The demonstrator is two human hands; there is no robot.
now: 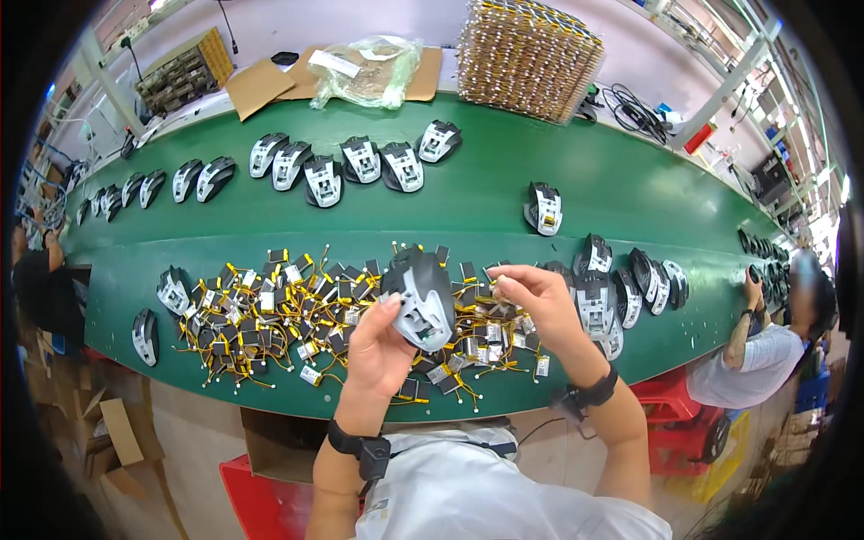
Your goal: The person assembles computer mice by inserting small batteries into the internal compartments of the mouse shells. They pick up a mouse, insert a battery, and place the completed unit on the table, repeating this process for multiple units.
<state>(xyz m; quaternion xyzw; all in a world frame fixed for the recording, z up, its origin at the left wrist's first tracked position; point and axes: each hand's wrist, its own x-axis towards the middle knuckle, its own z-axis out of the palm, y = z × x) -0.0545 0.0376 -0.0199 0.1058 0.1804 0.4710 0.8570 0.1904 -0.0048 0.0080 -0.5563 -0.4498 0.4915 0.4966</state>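
Note:
My left hand [374, 349] grips a black and silver computer mouse shell [421, 301], held tilted above the green bench [378, 229] with its silver part toward me. To the right of it, my right hand [546, 306] is raised over the pile, thumb and forefinger pinched together; whatever is between the fingertips is too small to make out. Beneath both hands spreads a heap of small flat battery packs [261, 315] with yellow tape and thin wires ending in white plugs. More mouse shells [594, 301] cluster just right of my right hand.
Several mouse shells [324, 180] line the bench's far half; one mouse shell [544, 209] stands apart. At the back are a crate-like stack [526, 58], plastic wrap [373, 72] and cardboard [261, 87]. A co-worker [751, 360] sits right; another person [43, 288] is left.

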